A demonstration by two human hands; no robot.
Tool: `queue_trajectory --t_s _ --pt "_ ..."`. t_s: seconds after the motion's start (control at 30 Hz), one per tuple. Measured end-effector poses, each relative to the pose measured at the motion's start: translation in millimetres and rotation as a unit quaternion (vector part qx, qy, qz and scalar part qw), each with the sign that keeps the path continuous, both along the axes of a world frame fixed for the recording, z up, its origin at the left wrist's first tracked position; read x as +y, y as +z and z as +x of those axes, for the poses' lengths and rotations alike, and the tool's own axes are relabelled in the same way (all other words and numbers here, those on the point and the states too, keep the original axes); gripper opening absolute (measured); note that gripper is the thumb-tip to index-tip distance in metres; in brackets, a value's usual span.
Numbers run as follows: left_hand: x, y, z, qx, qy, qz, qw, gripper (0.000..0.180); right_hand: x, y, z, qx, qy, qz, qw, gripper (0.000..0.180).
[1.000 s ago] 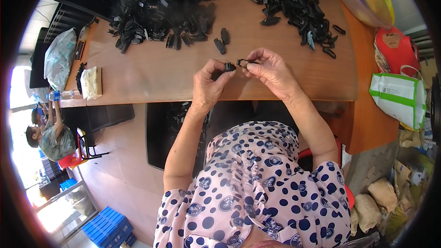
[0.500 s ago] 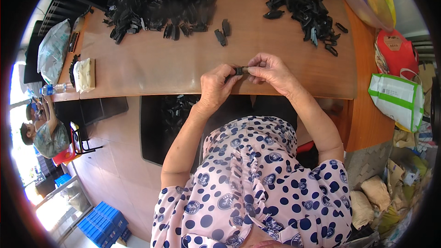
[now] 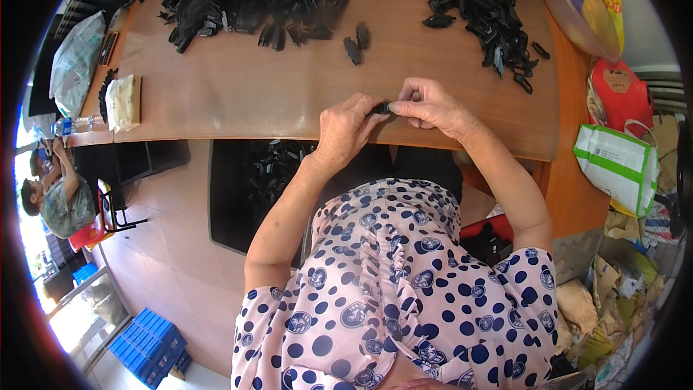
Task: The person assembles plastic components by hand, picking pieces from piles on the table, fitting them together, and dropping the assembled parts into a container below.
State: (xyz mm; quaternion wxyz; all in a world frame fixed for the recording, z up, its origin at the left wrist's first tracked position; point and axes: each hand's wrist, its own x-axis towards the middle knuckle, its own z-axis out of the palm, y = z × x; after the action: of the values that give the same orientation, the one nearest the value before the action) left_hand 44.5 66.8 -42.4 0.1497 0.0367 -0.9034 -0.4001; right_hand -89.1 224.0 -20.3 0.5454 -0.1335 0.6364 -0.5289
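Observation:
Over the front edge of the brown table (image 3: 216,94), both my hands meet around a small black plastic part (image 3: 382,108). My left hand (image 3: 343,128) pinches it from the left between thumb and fingers. From the right, my right hand (image 3: 433,110) closes thumb and forefinger on its other end, its remaining fingers curled. Much of the part is hidden by my fingertips, and its exact kind is too small to make out. Beyond my hands lie two loose black parts, a nearer one (image 3: 352,50) and a farther one (image 3: 362,35).
A large heap of black parts (image 3: 245,0) covers the far left, a smaller heap (image 3: 476,0) the far right. Right of the table are a plastic basin (image 3: 577,18), a red bag (image 3: 621,90) and a white-green bag (image 3: 617,162). Another person (image 3: 66,206) sits at far left.
My right fingertips have come closer to my left ones, so less of the black part shows. The whole view has shifted slightly; the two loose parts lie as before.

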Motion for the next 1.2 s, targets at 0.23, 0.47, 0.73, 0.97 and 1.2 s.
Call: queue_trajectory --t_s 0.23,0.47,0.73,0.97,1.2 --pt "-3.5 27.3 21.4 -0.022 -0.046 0.003 0.999 0.022 -1.6 0.9 5.6 -0.015 0.095 0.028 0.995 0.02" --pt "-6.3 41.4 40.5 -0.097 0.035 0.303 0.947 0.019 -17.5 13.0 35.1 -0.225 0.048 -0.091 0.969 0.035" --pt "-26.1 35.2 83.0 -0.049 0.055 0.576 0.814 0.028 -46.4 18.5 73.2 -0.168 0.222 -0.176 0.944 0.043" --pt "-33.8 32.7 124.2 -0.038 0.118 0.534 0.836 0.024 -70.4 11.1 111.1 -0.061 0.201 -0.15 0.966 0.031" --pt "-77.3 61.3 140.1 -0.075 0.256 -0.118 0.957 0.031 -39.7 23.0 -0.3 0.513 0.081 0.032 0.854 0.036"
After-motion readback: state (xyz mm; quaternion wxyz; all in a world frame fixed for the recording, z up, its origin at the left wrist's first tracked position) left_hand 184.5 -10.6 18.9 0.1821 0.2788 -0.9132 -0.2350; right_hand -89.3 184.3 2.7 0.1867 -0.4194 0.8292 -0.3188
